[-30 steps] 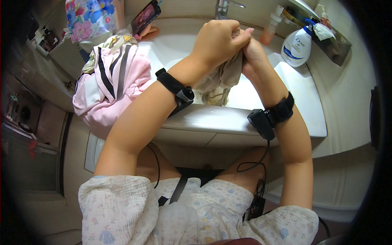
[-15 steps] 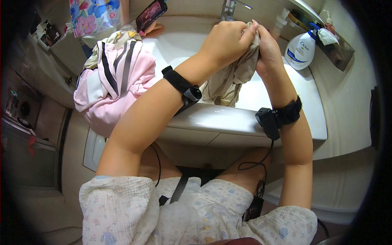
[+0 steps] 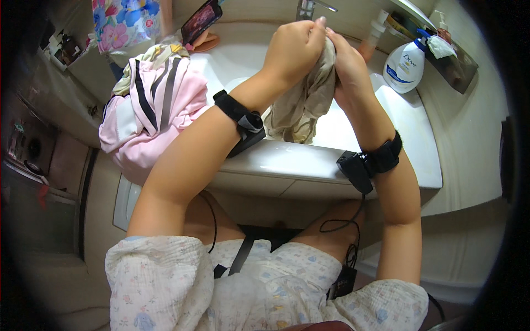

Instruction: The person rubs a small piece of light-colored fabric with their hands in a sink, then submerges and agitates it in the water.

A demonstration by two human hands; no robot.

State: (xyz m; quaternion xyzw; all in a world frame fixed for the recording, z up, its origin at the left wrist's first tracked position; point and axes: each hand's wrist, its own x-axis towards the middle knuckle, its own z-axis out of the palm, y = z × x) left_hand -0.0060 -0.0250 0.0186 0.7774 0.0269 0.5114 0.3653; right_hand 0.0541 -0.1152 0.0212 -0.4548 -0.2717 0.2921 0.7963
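A wet-looking, greyish-beige cloth (image 3: 303, 102) hangs bunched from my hands over the white sink (image 3: 334, 129), its lower end down in the basin. My left hand (image 3: 295, 51) is closed in a fist at the cloth's top. Pressed against the cloth's right side, my right hand (image 3: 350, 69) has its fingers curled over the upper end; the fingertips are partly hidden behind the left hand. Both wrists wear black straps. Just beyond the hands stands a metal faucet (image 3: 305, 10).
Pink clothing with dark stripes (image 3: 190, 88) is heaped on the sink's left side. Behind it are a phone (image 3: 201, 22) on a stand and a floral package (image 3: 127, 25). A white pump bottle (image 3: 406, 69) stands at the right, by a corner shelf (image 3: 455, 71) holding small items.
Both hands have shifted slightly left and toward the faucet, carrying the cloth with them. The grip on it looks the same.
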